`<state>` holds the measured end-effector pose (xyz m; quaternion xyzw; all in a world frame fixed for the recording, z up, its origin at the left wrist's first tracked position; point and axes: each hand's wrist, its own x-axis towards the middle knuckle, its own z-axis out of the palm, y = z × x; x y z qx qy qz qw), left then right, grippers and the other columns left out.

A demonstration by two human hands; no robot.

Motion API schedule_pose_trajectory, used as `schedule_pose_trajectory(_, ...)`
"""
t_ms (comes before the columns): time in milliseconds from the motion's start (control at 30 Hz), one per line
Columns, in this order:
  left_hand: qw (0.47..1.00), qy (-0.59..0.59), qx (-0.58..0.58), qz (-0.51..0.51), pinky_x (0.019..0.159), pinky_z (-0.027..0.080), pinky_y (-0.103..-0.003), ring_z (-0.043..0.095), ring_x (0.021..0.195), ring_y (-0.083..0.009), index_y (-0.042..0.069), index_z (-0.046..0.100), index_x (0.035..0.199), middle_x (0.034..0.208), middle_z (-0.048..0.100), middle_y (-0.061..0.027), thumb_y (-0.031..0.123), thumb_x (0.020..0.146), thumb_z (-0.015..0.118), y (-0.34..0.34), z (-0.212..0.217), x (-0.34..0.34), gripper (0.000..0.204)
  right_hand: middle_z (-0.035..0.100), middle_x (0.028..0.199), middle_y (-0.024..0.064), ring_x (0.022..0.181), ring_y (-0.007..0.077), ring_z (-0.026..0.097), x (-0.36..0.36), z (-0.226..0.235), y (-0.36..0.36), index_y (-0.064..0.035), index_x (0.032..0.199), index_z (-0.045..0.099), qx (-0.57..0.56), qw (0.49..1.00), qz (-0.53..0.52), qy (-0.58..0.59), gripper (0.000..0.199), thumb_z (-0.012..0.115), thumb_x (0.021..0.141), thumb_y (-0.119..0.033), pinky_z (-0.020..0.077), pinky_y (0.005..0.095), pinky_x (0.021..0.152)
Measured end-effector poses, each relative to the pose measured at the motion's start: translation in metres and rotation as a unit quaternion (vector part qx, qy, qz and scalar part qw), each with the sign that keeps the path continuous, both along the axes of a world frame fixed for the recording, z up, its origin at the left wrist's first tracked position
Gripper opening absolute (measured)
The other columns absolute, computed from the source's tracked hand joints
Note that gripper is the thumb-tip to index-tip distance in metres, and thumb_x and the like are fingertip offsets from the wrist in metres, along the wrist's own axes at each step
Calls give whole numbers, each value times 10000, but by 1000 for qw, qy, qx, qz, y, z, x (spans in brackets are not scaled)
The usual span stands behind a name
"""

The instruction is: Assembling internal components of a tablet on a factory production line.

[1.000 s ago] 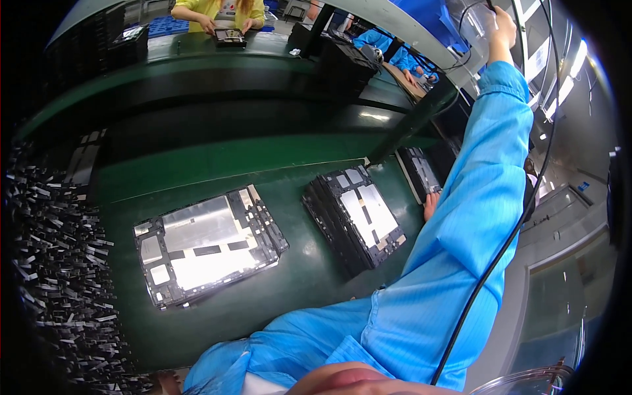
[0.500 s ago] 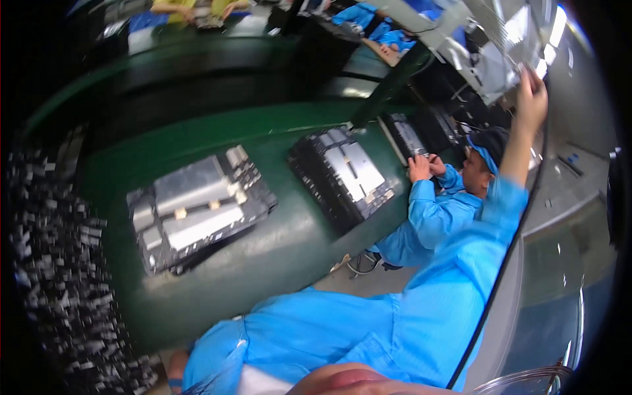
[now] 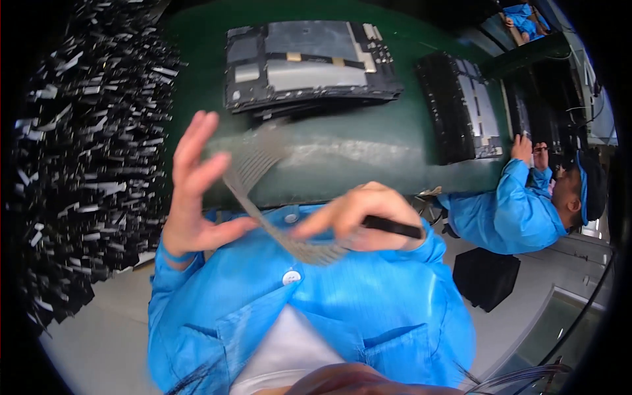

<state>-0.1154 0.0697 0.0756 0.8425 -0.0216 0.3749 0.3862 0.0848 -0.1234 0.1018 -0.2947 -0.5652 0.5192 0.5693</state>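
Note:
In front of my chest a thin, see-through strip sheet with fine parallel lines hangs bent and blurred by motion. My right hand is closed on its lower end, and a short black stick-like thing lies across that hand; whether it is gripped I cannot tell. Fingers apart, my left hand is raised at the sheet's other side; its fingertips come close to the sheet's edge, contact unclear. Beyond the hands, a stack of flat black-and-silver panels lies on the green tabletop.
A second panel stack sits to the right on the table. At its right end a co-worker in blue handles another one. Masses of dark pieces with pale tabs fill the left side. A black box stands on the floor.
My right hand has come down from high at the upper right to my chest, with the strip sheet in it. My left hand has come into view. The view has turned toward the left.

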Motion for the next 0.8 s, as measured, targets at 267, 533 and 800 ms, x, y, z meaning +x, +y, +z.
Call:
schedule_pose_trajectory(267, 827, 417, -138, -351, 685, 486, -261, 617, 759, -138, 20, 631, 1000, 818, 650, -28, 183, 790, 740, 26, 5, 27, 287, 631, 782, 180, 361, 69, 381, 40, -29, -43, -3, 1081, 522, -100, 931, -299, 183, 237, 557, 889, -136, 311, 196, 347)
schedule_pose_trajectory(533, 912, 397, -80, 65, 521, 415, -285, 525, 561, -136, 4, 597, 1016, 689, 536, -38, 138, 794, 710, 3, -23, 66, 283, 533, 661, -14, 484, 27, 388, 83, -89, -82, -28, 1086, 559, -282, 753, -590, -80, 188, 578, 906, -79, 275, 203, 441)
schedule_pose_trajectory(800, 934, 279, 222, -10, 976, 433, -410, 562, 1093, -284, 65, 626, 1139, 1216, 587, -97, 118, 737, 707, -36, -30, 75, 413, 635, 849, 120, 742, 186, 609, 109, -85, -103, 17, 1088, 591, -255, 546, -663, -445, 310, 680, 849, -158, 489, 300, 686)
